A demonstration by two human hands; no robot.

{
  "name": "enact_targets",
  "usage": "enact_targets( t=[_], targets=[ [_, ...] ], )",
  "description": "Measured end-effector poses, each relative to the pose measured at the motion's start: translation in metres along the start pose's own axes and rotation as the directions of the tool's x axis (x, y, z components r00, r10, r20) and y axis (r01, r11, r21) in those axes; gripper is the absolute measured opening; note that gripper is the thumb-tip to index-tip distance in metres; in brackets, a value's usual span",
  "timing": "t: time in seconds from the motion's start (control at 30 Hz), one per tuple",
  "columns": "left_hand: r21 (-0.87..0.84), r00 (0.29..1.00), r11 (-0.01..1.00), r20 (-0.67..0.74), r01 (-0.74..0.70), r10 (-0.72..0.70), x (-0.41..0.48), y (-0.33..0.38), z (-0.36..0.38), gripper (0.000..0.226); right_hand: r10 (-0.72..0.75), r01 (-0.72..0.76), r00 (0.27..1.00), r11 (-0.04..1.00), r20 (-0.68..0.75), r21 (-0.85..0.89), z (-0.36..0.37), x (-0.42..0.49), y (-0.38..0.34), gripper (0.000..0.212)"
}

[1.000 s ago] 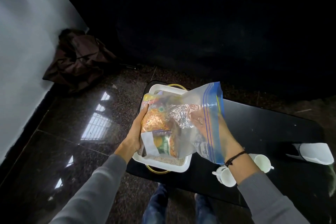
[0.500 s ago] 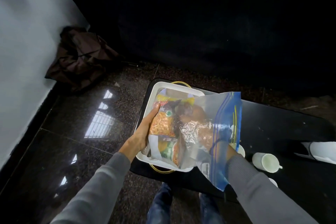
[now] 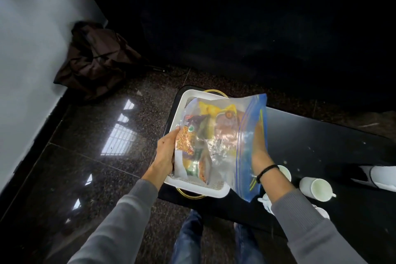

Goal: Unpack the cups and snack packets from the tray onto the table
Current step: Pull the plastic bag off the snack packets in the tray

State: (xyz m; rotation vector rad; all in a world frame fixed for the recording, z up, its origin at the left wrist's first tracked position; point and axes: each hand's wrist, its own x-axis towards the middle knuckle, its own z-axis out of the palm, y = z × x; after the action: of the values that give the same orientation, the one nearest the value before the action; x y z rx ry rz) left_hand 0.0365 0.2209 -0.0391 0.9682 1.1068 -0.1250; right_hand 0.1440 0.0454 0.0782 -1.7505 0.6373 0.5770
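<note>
Since half a second ago, zip bag (image 3: 222, 141) of snack packets (image 3: 188, 141) tilted more upright, blue zip edge swung up to the right; right wrist now bare below it. Bag held above the white tray (image 3: 184, 103) at the table's (image 3: 321, 148) left end. Left hand (image 3: 166, 152) gripping the bag's left side, fingers curled around it. Right hand (image 3: 260, 152) behind the bag's right edge, holding it, fingers mostly hidden. White cups (image 3: 317, 186) standing on the table near its front edge, right of the tray. Dark bag (image 3: 96, 60) on the floor by the wall.
</note>
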Motion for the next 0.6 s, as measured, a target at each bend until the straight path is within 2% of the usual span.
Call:
enact_targets(
  t=[0.03,0.1,0.17,0.23,0.27,0.33,0.43,0.6],
  targets=[
    [-0.017,1.000,1.000,-0.021,0.015,-0.015,0.001,-0.003,-0.003,0.034,-0.008,0.008,1.000,0.998,-0.006,-0.057,-0.001,-0.002,-0.004,0.043],
    [-0.102,0.996,0.993,0.073,0.054,-0.046,0.002,-0.008,-0.012,0.055,-0.029,0.034,0.998,0.994,0.047,-0.102,-0.001,0.004,-0.004,0.029],
    [-0.141,0.970,0.983,0.226,0.120,-0.085,0.004,-0.013,-0.020,0.070,-0.166,0.220,0.968,0.923,0.188,-0.316,-0.003,0.012,0.005,0.031],
    [-0.098,0.954,0.981,0.265,0.168,-0.137,0.009,-0.017,-0.027,0.065,-0.259,0.354,0.930,0.820,0.260,-0.450,-0.006,0.018,0.015,0.020],
    [-0.092,0.954,0.975,0.245,0.200,-0.173,0.012,-0.021,-0.030,0.061,-0.274,0.368,0.923,0.829,0.269,-0.421,-0.008,0.018,0.017,0.015],
    [-0.117,0.961,0.964,0.167,0.240,-0.220,0.016,-0.026,-0.035,0.055,-0.231,0.304,0.939,0.904,0.255,-0.300,-0.014,0.021,0.021,0.012],
    [-0.249,0.976,0.945,0.109,0.212,-0.190,0.021,-0.033,-0.047,0.044,-0.169,0.198,0.959,0.974,0.226,-0.114,-0.021,0.022,0.028,0.005],
    [-0.367,0.973,0.910,0.194,0.194,-0.129,0.017,-0.039,-0.056,0.036,-0.147,0.138,0.987,0.983,0.072,0.123,-0.030,0.027,0.028,0.010]
  ],
)
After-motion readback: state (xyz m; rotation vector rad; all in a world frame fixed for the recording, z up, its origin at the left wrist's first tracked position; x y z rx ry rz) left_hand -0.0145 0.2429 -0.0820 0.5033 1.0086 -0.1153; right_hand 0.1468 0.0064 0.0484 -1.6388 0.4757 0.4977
